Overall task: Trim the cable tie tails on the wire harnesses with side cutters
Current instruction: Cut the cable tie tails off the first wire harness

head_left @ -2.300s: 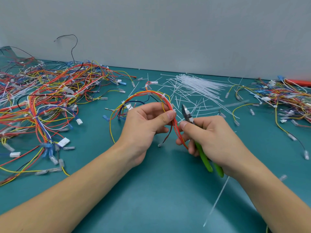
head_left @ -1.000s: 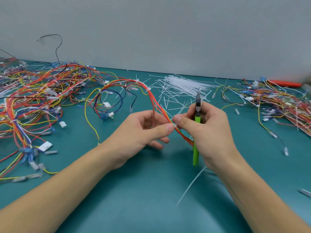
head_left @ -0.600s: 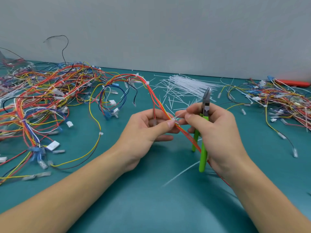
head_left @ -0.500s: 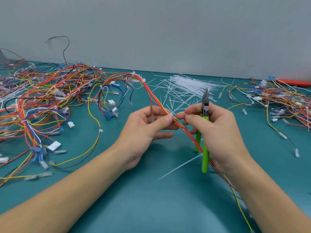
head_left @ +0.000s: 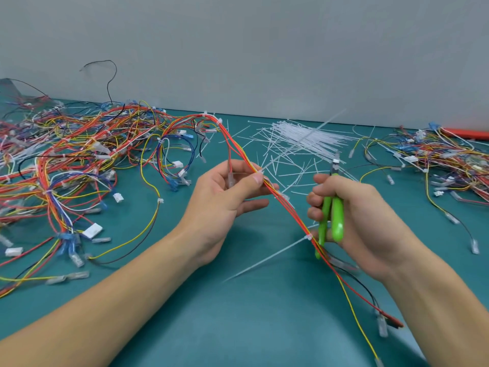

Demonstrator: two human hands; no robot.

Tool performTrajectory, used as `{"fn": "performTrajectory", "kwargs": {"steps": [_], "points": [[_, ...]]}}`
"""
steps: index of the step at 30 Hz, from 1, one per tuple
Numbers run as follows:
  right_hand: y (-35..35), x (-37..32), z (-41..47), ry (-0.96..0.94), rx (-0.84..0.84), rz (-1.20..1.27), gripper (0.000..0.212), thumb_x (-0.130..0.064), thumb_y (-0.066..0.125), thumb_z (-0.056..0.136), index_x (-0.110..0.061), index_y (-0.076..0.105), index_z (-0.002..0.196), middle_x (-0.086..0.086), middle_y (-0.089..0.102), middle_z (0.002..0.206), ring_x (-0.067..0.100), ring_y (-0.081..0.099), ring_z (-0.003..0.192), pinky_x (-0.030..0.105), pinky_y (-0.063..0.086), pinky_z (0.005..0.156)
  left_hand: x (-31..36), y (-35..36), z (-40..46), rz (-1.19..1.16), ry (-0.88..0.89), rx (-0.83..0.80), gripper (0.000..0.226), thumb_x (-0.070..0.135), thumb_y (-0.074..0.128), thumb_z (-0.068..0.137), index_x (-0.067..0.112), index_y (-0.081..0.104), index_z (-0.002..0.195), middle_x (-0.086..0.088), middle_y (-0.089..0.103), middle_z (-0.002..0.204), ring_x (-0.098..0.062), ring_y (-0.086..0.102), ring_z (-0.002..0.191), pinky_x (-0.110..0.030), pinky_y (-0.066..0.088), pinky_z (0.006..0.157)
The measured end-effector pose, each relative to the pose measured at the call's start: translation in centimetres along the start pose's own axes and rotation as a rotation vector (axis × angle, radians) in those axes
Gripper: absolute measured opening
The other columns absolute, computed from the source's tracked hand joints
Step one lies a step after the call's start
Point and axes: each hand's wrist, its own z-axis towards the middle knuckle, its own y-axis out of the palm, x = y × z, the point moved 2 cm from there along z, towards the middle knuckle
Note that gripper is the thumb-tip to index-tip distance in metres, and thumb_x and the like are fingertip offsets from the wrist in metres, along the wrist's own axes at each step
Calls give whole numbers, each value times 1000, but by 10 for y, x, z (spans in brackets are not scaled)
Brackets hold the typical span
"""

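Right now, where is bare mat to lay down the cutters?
Bare teal mat lies in front, between the two forearms. The far left is crowded by the harness pile, the far middle by loose cable ties, the right edge by more harnesses.

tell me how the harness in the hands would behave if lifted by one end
Probably floppy: the harness sags in a long curve between the left hand and the table. Likely light, since a thumb-and-finger pinch holds it up. Its loose ends may snag the pile it trails into.
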Motion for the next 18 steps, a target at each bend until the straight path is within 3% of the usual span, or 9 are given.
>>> {"fn": "performTrajectory", "kwargs": {"steps": [2,5,8,10,12,15,18], "points": [[-3,0,1,-10,6,-24,27,-29,67,65,-18,62,89,6,60,87,16,53,72,34,42,60,0,0,0,0,-9,-1,8,8,66,99,16,64,99,-7,74,94,-33,77,99,-30,59,72],[-7,-1,3,-75,12,-218,33,-40,70,70,-20,76,96,4,77,100,14,67,85,35,50,74,1,-1,0,24,-7,22,6,10,65,99,15,63,101,-3,75,93,-31,77,96,-28,59,70],[-5,2,3,-183,-26,-412,17,-42,72,86,-43,76,103,-3,78,101,9,69,91,33,50,87,3,-4,1,13,-5,52,6,11,66,99,13,64,103,-3,76,92,-31,77,94,-28,59,67],[-2,5,3,-247,-57,-517,18,-46,67,91,-55,70,106,-5,75,104,10,68,96,33,49,91,5,-5,1,12,3,67,6,12,67,98,14,66,102,-3,76,92,-30,77,93,-27,58,64],[4,6,2,-304,-93,-587,26,-54,59,88,-51,67,113,3,72,108,19,66,101,41,49,99,7,-6,2,19,13,71,5,12,68,97,16,66,101,-2,76,92,-27,78,91,-24,56,62],[13,7,-2,-357,-180,-634,41,-57,52,91,-32,63,121,16,65,102,33,60,93,57,49,95,6,-5,1,41,22,73,7,12,68,97,14,67,103,-8,76,96,-24,77,86,-22,54,60],[16,10,-2,-383,-235,-652,33,-57,50,94,-45,66,120,16,65,104,36,59,100,60,50,89,4,-3,0,52,16,60,10,11,68,97,10,66,107,-15,77,105,-24,77,85,-24,55,61]]}}
